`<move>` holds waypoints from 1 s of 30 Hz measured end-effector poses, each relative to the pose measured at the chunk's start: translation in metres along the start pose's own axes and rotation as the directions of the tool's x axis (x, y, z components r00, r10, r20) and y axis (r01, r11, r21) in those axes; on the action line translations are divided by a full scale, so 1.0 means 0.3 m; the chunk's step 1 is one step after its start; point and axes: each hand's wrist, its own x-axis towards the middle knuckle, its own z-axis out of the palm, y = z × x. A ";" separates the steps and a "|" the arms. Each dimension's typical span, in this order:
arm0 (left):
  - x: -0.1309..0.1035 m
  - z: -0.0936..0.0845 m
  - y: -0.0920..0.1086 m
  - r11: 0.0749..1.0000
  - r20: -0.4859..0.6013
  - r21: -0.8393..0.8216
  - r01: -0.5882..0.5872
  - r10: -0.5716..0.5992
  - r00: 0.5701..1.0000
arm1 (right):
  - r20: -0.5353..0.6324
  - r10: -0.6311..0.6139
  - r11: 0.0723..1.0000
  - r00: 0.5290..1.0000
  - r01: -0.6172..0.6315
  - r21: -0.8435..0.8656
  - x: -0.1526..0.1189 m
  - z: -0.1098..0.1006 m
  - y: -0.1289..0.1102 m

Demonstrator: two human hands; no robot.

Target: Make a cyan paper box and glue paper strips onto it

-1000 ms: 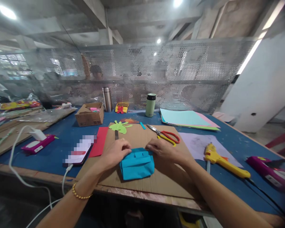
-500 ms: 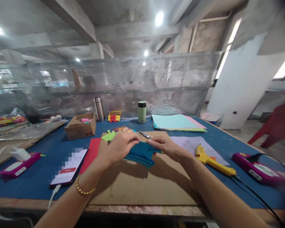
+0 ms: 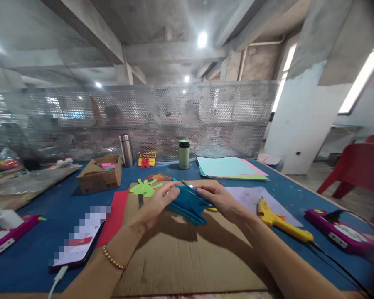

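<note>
Between my two hands, above a cardboard sheet (image 3: 187,257), is a folded piece of blue paper (image 3: 190,205). My left hand (image 3: 162,199) pinches its left upper edge with thumb and fingers. On the right side, my right hand (image 3: 216,195) grips the same paper. Just beyond the paper a metal blade tip (image 3: 186,183) shows; its other end is hidden behind the paper and hand. A yellow piece (image 3: 212,209), perhaps a handle, peeks out under my right hand. Green cut paper leaves (image 3: 145,188) with a dark strip (image 3: 140,201) lie left of my left hand.
A yellow glue gun (image 3: 283,222) rests on lilac paper (image 3: 252,195) at right, its cord trailing forward. Purple power strips (image 3: 339,232) sit at both sides. A phone (image 3: 81,245), red paper (image 3: 114,220), cardboard box (image 3: 99,176), steel flask (image 3: 126,151) and green bottle (image 3: 184,155) stand around.
The view has tilted up and shifted slightly. My left hand has turned a little, still on the blue paper's edge; the paper's lower part is tilted differently. More of the green leaves shows.
</note>
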 end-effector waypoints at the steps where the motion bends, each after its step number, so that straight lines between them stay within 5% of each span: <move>1: -0.002 0.005 -0.004 0.998 0.026 -0.062 0.019 -0.017 1.000 | -0.026 -0.006 1.000 1.000 0.007 0.009 0.002 0.001 0.004; 13: -0.011 0.063 -0.041 0.993 0.043 -0.044 0.112 -0.111 0.993 | -0.005 0.179 0.966 0.984 -0.175 0.188 -0.001 0.032 0.026; 21: -0.016 0.083 -0.058 0.987 0.067 -0.021 0.159 -0.157 0.985 | 0.046 0.128 0.968 0.991 -0.135 0.211 -0.001 0.057 0.023; 30: -0.013 0.077 -0.053 0.915 0.106 -0.331 0.232 -0.209 0.972 | -0.011 0.087 0.984 0.996 -0.084 0.156 -0.026 0.038 -0.029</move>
